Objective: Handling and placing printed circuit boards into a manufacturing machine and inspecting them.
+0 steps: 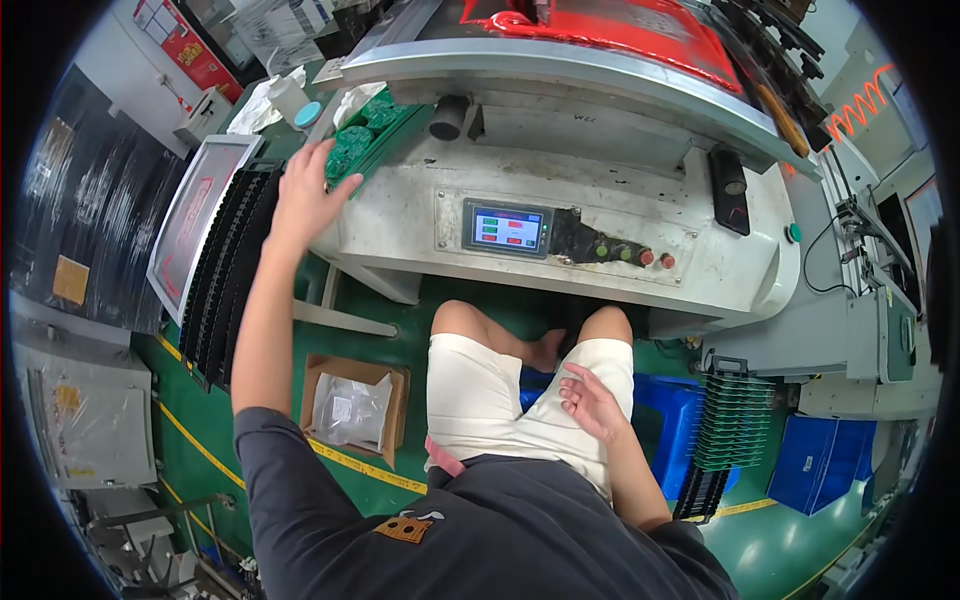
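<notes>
My left hand (306, 196) reaches out to the left end of the white machine, thumb and fingers apart and nothing visible between them. Its fingertips are at the near-left edge of a green panel-like piece with round patterns (352, 148); whether they touch it I cannot tell. Beside that piece runs a long green strip or tray edge (395, 140). Above my right thigh hovers my right hand (592, 402), palm partly up, fingers loosely bent and apart, holding nothing.
A printing machine with a screen (506, 228), buttons (645, 257) and a metal-framed screen carrying red ink (640, 40) spans the front. Black slotted racks (228, 270) stand left. Another rack holds green boards (735, 420) at right. A cardboard box (398, 405) lies on the floor.
</notes>
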Demonstrator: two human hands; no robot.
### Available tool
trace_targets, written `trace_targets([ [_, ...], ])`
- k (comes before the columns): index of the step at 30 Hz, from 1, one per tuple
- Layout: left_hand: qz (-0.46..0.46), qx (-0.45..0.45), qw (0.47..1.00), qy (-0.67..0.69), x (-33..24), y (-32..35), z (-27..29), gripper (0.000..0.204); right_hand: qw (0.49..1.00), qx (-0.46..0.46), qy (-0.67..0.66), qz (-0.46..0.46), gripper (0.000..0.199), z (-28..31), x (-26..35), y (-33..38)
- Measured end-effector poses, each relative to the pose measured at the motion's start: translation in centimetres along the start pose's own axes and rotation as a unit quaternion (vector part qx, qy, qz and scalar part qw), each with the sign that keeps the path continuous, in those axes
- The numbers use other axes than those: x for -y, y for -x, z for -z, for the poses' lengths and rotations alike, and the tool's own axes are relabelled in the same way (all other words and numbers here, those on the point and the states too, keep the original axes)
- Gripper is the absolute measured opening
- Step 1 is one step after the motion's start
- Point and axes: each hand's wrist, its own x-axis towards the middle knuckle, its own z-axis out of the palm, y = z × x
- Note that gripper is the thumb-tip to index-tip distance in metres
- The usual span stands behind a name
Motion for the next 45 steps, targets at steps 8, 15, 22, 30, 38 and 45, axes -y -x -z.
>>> trace_targets([
  [8,0.107,0.239,0.965,0.027,3.3,-4.4,-0.1,0.076,1.000,-0.022,0.014,0.017,0.038,-0.1,-0.2,0.7],
  [15,0.135,0.194,0.970,0.059,0.9,-1.7,5.0,0.062,0.996,-0.055,0.066,0.013,0.035,-0.1,-0.1,1.0],
  [22,0.048,0.173,0.968,0.175,-2.8,7.3,12.7,0.058,0.968,-0.125,0.216,0.003,0.033,-1.4,-0.8,1.3],
  [30,-0.074,0.234,0.936,0.251,-9.5,13.6,9.2,0.068,0.984,0.108,0.139,0.022,0.030,-10.3,3.0,-0.8],
  [38,-0.145,0.281,0.901,0.298,-14.0,17.9,3.2,0.066,0.987,0.025,0.158,0.008,0.017,-9.3,3.3,1.8],
  [45,-0.031,0.263,0.875,0.406,-19.3,21.5,-0.3,0.064,0.994,-0.022,0.068,0.084,0.013,-4.3,1.5,5.0],
])
